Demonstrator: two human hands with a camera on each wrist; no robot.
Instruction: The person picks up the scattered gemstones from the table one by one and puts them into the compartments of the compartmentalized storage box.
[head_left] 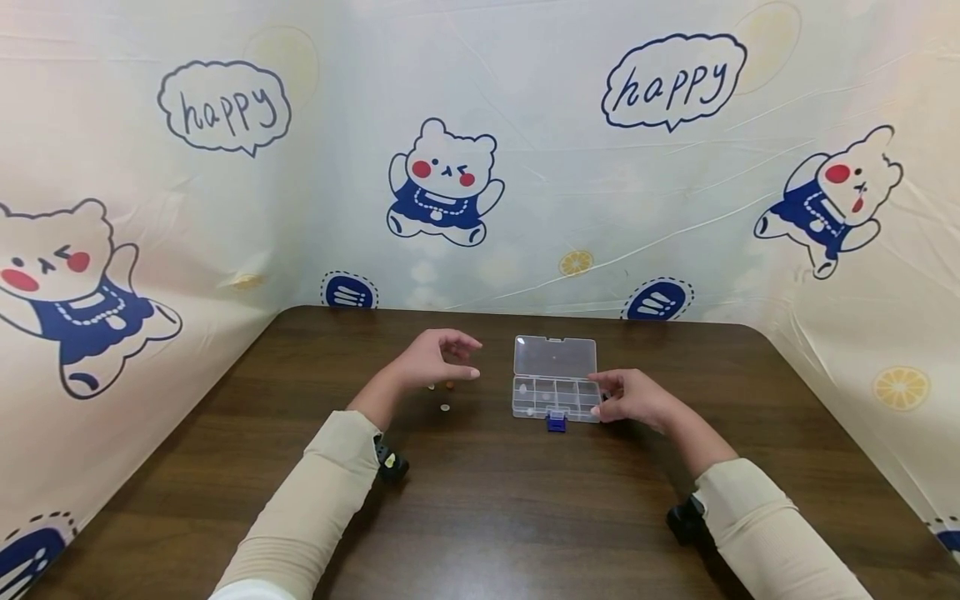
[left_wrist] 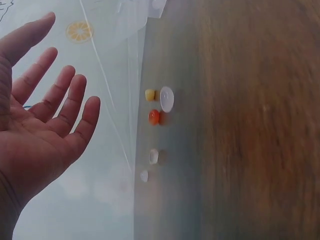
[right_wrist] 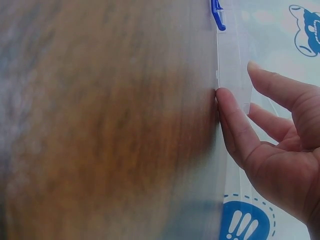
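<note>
A clear plastic compartment box lies on the table with its lid tilted back. A few pale round pieces sit in its left compartments. At its right end my right hand holds the box, thumb at the front corner and a finger reaching over the edge. My left hand hovers to the left of the box with fingers spread and nothing in them. Below it lie an orange bead, a yellow bead, a clear oval piece and two small pale pieces.
A blue latch sticks out from the front of the box. The brown wooden table ends at the back against a printed cloth, which also hangs along both sides.
</note>
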